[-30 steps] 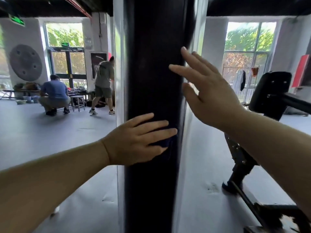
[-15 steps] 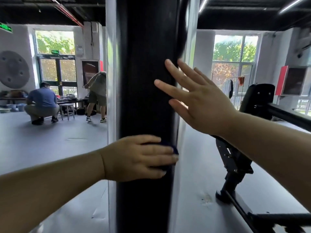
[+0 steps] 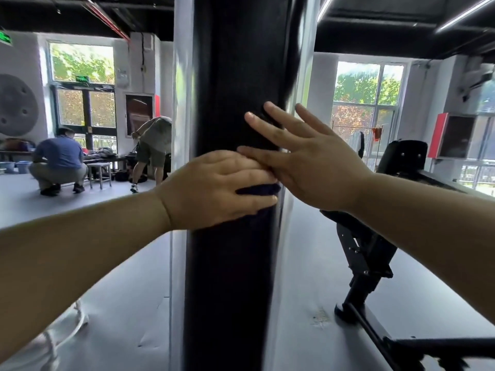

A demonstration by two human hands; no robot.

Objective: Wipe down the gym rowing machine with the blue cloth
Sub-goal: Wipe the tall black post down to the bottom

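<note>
No text legible; green sign (image 3: 5,38) top left too blurred.

Blue cloth (image 3: 259,189) mostly beneath left hand (image 3: 214,189)

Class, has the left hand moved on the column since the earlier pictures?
Yes. The left hand rose up the column, judged against the bench pad behind, and now meets the right hand.

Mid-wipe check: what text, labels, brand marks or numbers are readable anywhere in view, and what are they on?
Nothing can be read.
Green sign high on the left wall: too blurred.
Green sign above the door: too small.
Dark framed poster beside the door: no legible words.
Black upright panel in front: no label or brand shows.
</note>
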